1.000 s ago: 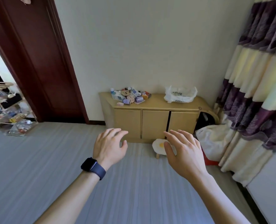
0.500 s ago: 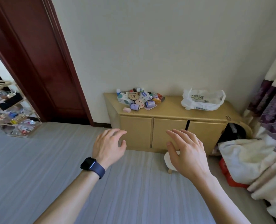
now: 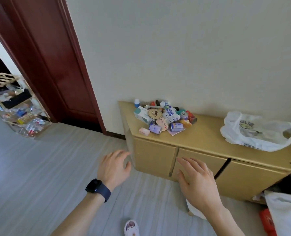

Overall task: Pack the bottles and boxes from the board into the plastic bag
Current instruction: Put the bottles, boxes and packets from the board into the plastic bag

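Note:
A heap of small bottles, cans and boxes (image 3: 163, 117) lies on the left end of a low yellow cabinet top (image 3: 201, 135) against the wall. A crumpled white plastic bag (image 3: 257, 132) with a printed logo sits on the cabinet's right part, its mouth facing right. My left hand (image 3: 115, 167), a dark watch on its wrist, hovers in front of the cabinet's left corner with fingers relaxed and empty. My right hand (image 3: 197, 183) hovers before the cabinet doors, fingers spread, holding nothing. Both hands are below and short of the heap.
A dark red door (image 3: 56, 65) stands at the left, with a cluttered shelf rack (image 3: 17, 106) beyond it. A small white stool (image 3: 195, 210) stands under my right hand. White cloth (image 3: 286, 212) and a red object (image 3: 267, 220) lie at the lower right. My slipper (image 3: 131, 228) shows at the bottom.
The view has moved closer to the cabinet and swung left, so the heap and bag appear larger. The curtain has left the frame. Both hands stay raised and empty.

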{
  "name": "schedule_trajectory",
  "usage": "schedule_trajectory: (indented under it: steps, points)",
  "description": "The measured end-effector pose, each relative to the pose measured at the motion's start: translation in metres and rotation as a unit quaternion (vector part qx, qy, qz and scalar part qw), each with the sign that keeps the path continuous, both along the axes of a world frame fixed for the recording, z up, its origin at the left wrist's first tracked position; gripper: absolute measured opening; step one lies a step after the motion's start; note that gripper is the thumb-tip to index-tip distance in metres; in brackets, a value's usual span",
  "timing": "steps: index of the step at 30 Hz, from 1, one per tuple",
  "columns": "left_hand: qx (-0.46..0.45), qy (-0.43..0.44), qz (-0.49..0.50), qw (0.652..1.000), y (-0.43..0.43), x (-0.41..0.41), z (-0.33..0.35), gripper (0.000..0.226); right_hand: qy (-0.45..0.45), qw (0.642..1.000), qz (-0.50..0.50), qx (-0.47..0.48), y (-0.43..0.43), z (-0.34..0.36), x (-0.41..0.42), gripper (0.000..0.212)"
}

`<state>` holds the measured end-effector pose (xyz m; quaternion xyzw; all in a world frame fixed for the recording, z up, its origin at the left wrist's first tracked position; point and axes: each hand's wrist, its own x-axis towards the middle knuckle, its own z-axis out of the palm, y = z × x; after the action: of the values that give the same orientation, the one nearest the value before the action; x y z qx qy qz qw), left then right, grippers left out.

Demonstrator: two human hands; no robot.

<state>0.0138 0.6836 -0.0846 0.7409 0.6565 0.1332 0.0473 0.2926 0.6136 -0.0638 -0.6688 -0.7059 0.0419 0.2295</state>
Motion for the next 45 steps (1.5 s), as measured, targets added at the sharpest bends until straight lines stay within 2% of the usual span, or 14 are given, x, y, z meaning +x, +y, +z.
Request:
schedule_trajectory:
  steps: [10,15,19,27,30,35,37,39,42,45]
  points:
    - [-0.133,0.007,-0.042,0.990,0.189,-0.011,-0.059,0.041,0.008,0.993,-0.049,-0.107,0.161,-0.058,-0.037,0.039]
    - [-0.209,0.032,-0.066,0.975,0.248,-0.009,-0.091,0.042,0.014,0.976,-0.067,-0.207,0.226,-0.081,-0.041,0.041]
    - [-0.258,0.048,-0.062,0.963,0.296,0.000,-0.121,0.044,0.040,0.965,-0.069,-0.250,0.283,-0.114,-0.037,0.039]
    - [-0.345,0.076,-0.039,0.935,0.384,0.035,-0.164,0.055,0.043,0.937,-0.013,-0.346,0.415,-0.161,-0.021,0.059]
    - [-0.357,0.083,-0.032,0.930,0.414,0.050,-0.174,0.063,0.042,0.935,0.005,-0.352,0.464,-0.176,-0.023,0.068]
    - [-0.350,0.106,-0.052,0.929,0.444,0.068,-0.194,0.072,-0.025,0.924,0.057,-0.377,0.504,-0.205,-0.037,0.069]
    - [-0.352,0.132,-0.076,0.923,0.454,0.071,-0.206,0.073,-0.065,0.929,0.067,-0.359,0.508,-0.223,-0.042,0.081]
    - [-0.367,0.155,-0.099,0.912,0.461,0.070,-0.222,0.070,-0.093,0.928,0.051,-0.357,0.509,-0.238,-0.048,0.084]
    - [-0.356,0.189,-0.130,0.906,0.468,0.068,-0.236,0.054,-0.122,0.936,0.039,-0.328,0.511,-0.246,-0.055,0.071]
    - [-0.315,0.196,-0.155,0.915,0.469,0.063,-0.246,0.042,-0.095,0.931,-0.005,-0.351,0.503,-0.258,-0.059,0.083]
